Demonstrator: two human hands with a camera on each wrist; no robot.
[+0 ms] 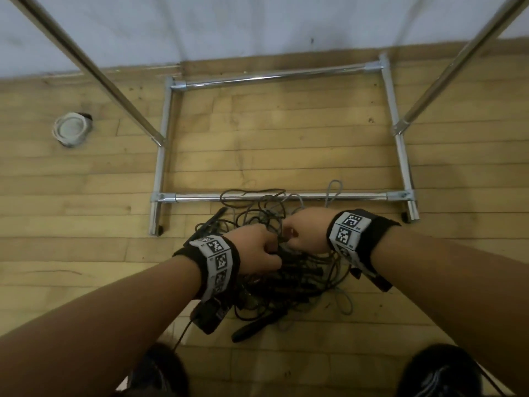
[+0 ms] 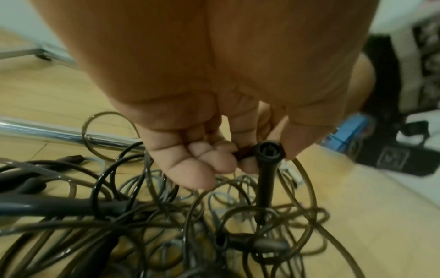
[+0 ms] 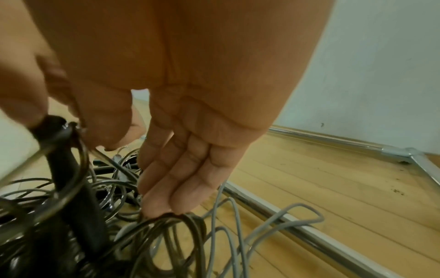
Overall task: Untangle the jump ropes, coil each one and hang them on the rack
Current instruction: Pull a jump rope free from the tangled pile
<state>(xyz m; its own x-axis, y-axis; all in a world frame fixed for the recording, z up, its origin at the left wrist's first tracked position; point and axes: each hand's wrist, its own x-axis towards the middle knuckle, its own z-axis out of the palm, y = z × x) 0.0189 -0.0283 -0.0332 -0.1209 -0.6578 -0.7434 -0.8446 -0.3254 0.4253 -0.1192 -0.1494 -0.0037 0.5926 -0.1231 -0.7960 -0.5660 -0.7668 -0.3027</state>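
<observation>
On the wooden floor (image 1: 86, 179), far to the left and well apart from everything else, sits a small round white container (image 1: 70, 129). The left forearm reaches forward and slightly inward, its wrist wrapped in a black band with printed markers; the left hand (image 1: 259, 249) is curled, and the left wrist view shows its fingers (image 2: 204, 159) and thumb pinching the top end of a black rope handle (image 2: 266, 169) that stands nearly upright out of the pile. The tangled jump ropes (image 1: 286, 276), black and grey cords with several black handles, lie in a heap directly under and between both hands, just in front of the near bar of the rack (image 1: 286, 196); a few loops spill over that bar. The right forearm comes in from the right, wrist also banded, and the right hand (image 1: 307, 234) hangs palm down with fingers (image 3: 181, 178) nearly straight and loose, their tips touching a dark loop of cord without gripping it. Beyond the near bar the rack's base frames bare floor up to the white wall (image 1: 257, 24).
</observation>
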